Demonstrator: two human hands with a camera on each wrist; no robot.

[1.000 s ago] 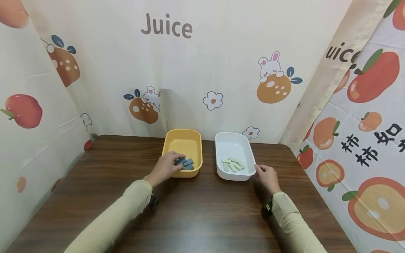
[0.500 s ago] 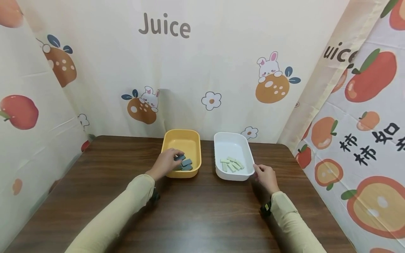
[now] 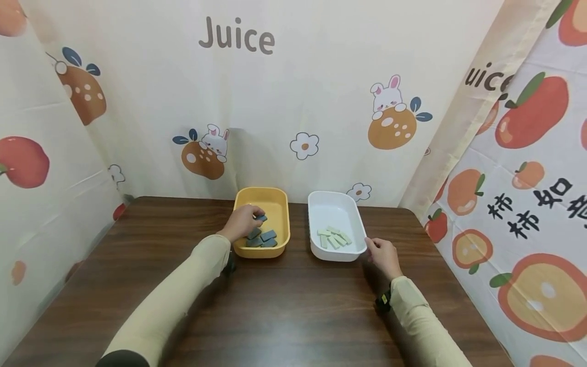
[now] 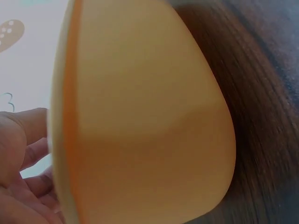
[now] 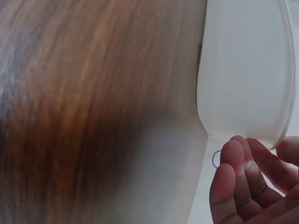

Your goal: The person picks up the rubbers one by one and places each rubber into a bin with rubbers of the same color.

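My left hand (image 3: 242, 223) reaches over the yellow tray (image 3: 275, 204) and pinches a blue-grey rectangular block (image 3: 262, 217) at its fingertips. Below and in front of that hand, several more blue-grey blocks (image 3: 268, 235) lie in a loose cluster at the tray's near end. The left wrist view is mostly filled by the tray's outer wall (image 4: 149, 102), which hides the fingertips and the block. On the right, the thumb and fingers of my right hand (image 3: 386, 256) grip the near right corner of the white tray (image 3: 337, 204). Several pale green blocks (image 3: 334, 237) lie inside it.
Both trays stand side by side on a dark wooden table (image 3: 284, 306), with a narrow gap between them. Behind the table's far edge hangs a fruit-patterned cloth (image 3: 266, 97); similar cloth rises along the left and right sides.
My left hand has lifted a blue-grey block away from the cluster and moved it toward the far end of the yellow tray. My right hand stays at the white tray's corner.
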